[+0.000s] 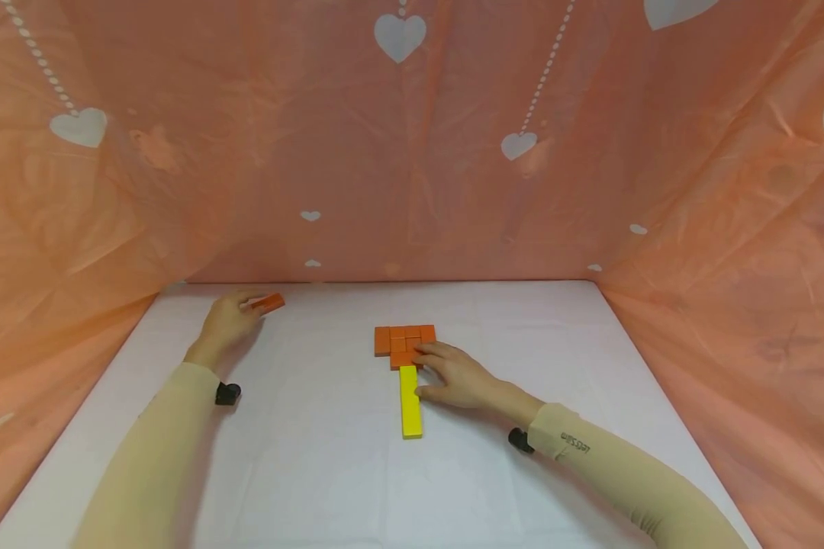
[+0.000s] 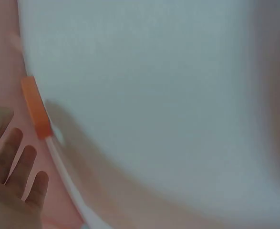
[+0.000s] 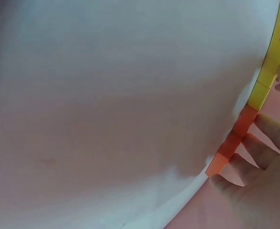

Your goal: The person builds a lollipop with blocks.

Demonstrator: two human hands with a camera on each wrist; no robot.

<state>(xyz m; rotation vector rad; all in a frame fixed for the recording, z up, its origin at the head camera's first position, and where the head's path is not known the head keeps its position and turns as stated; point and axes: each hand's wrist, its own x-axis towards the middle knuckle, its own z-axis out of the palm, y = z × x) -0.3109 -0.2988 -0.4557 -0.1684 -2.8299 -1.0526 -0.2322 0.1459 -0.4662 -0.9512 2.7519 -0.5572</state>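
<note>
At the back left of the white table, an orange block (image 1: 268, 303) lies at a slant by the fingertips of my left hand (image 1: 228, 322). In the left wrist view its fingers (image 2: 16, 143) are spread, with a gap between them and the block (image 2: 36, 109). Near the middle, several orange blocks (image 1: 382, 341) sit side by side, with a yellow bar (image 1: 410, 412) running from them toward me. My right hand (image 1: 461, 375) lays its fingertips along the right side of the orange blocks, its thumb at the yellow bar. In the right wrist view a seam crosses the yellow piece (image 3: 273, 52).
White cloth covers the table (image 1: 302, 457). An orange-pink curtain (image 1: 412, 168) with white hearts rises behind the back edge and along both sides. Small black cameras (image 1: 228, 393) sit at both wrists.
</note>
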